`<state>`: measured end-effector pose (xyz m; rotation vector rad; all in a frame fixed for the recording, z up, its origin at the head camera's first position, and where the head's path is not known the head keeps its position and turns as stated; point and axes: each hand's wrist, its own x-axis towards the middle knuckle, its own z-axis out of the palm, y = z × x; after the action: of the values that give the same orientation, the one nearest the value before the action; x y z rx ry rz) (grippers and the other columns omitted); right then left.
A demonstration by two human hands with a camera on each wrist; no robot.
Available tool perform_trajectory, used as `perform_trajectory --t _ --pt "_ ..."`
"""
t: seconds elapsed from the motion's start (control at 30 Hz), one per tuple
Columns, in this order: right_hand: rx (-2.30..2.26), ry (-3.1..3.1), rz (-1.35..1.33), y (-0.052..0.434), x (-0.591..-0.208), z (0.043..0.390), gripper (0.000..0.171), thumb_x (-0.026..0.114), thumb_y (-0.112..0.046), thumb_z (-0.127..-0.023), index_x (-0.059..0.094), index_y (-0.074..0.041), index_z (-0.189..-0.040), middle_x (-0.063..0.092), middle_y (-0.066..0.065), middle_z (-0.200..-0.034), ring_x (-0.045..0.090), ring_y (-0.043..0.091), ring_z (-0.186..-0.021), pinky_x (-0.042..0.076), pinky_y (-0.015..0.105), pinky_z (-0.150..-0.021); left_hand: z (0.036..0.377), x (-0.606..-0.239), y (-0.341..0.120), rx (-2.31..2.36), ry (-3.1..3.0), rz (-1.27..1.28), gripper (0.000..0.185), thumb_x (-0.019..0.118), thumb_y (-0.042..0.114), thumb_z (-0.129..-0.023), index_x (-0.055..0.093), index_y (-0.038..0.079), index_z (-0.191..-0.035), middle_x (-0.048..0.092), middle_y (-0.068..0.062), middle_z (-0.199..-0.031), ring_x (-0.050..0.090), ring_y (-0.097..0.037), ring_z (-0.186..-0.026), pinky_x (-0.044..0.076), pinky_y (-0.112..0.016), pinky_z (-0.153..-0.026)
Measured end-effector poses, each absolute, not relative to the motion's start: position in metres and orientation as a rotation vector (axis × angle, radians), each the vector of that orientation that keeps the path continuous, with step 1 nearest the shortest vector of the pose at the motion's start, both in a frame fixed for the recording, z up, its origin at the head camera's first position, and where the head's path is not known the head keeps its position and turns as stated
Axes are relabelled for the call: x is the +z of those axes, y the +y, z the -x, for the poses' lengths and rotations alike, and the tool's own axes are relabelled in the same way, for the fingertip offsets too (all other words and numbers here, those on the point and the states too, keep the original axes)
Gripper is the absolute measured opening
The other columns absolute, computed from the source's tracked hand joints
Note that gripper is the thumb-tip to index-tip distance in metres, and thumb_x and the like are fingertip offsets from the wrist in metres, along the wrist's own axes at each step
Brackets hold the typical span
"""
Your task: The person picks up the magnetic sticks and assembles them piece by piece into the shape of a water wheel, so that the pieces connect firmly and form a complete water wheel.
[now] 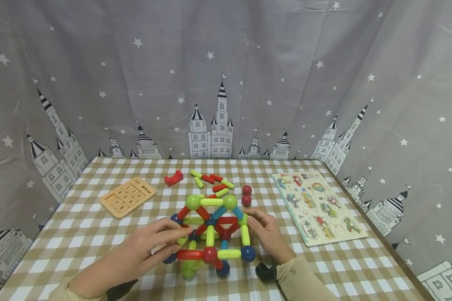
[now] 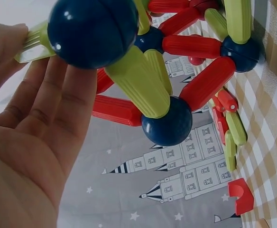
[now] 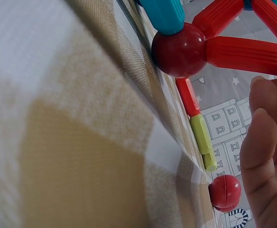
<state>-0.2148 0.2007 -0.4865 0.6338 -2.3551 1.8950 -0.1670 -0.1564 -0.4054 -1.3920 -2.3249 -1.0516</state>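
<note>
Both hands are on a rod-and-ball structure (image 1: 211, 228) in the lower middle of the head view. The left hand (image 1: 135, 255) comes in from the lower left, its fingers stretched fairly straight against the left side of the build; in the left wrist view the open palm (image 2: 29, 142) lies under a yellow-green rod, with a dark blue ball (image 2: 93, 31) just above the fingertips. The right hand (image 1: 267, 234) comes in from the lower right, its fingers bent around the right side of the structure near a yellow-green upright rod (image 1: 245, 234); how tightly it grips I cannot tell. The right wrist view shows only the fingertips (image 3: 266, 156) at the right edge, close to a red ball joint (image 3: 179, 50) but apart from it.

The structure stands on a brown and white checked tablecloth (image 1: 79, 234). Just behind it, toward the centre of the frame, lies a loose heap of red and yellow-green rods (image 1: 211, 182), with two red balls (image 1: 246, 195) to its right and a red curved piece (image 1: 173, 178) to its left. A wooden number board (image 1: 127, 196) sits at middle left, a picture puzzle board (image 1: 318, 207) at middle right. A grey curtain with stars and castles (image 1: 218, 83) fills the upper frame.
</note>
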Motion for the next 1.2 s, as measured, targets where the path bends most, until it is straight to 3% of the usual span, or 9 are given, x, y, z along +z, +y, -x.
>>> perform_trajectory --t 0.27,0.43,1.2 --pt "1.901 -2.357 -0.63 0.2012 -0.4875 0.2151 0.028 0.05 -0.018 -0.109 0.065 -0.006 -0.13 0.071 0.016 -0.109 0.064 0.011 -0.084 0.059 0.033 -0.072 0.1662 -0.4067 -0.1568 -1.07 -2.357 1.324 0.054 0.076 0.005 -0.092 0.063 0.026 -0.14 0.065 0.004 -0.121 0.061 0.0 -0.09 0.053 -0.016 -0.068" --pt "1.894 -2.373 -0.62 0.2014 -0.4877 0.2154 0.028 0.05 -0.019 -0.109 0.066 -0.008 -0.129 0.071 0.015 -0.109 0.064 0.012 -0.084 0.059 0.033 -0.072 0.1659 -0.4081 -0.1562 -1.15 -2.347 1.334 0.052 0.076 0.001 -0.09 0.066 0.024 -0.137 0.064 0.006 -0.119 0.067 -0.001 -0.088 0.058 -0.018 -0.07" --pt "1.907 -2.395 -0.597 0.2014 -0.4864 0.2159 0.029 0.05 -0.021 -0.109 0.065 -0.009 -0.13 0.07 0.013 -0.111 0.064 0.012 -0.085 0.059 0.031 -0.073 0.1677 -0.4101 -0.155 -1.087 -2.264 1.322 0.057 0.079 -0.003 -0.086 0.064 0.022 -0.135 0.066 0.005 -0.122 0.065 -0.002 -0.092 0.055 -0.013 -0.074"
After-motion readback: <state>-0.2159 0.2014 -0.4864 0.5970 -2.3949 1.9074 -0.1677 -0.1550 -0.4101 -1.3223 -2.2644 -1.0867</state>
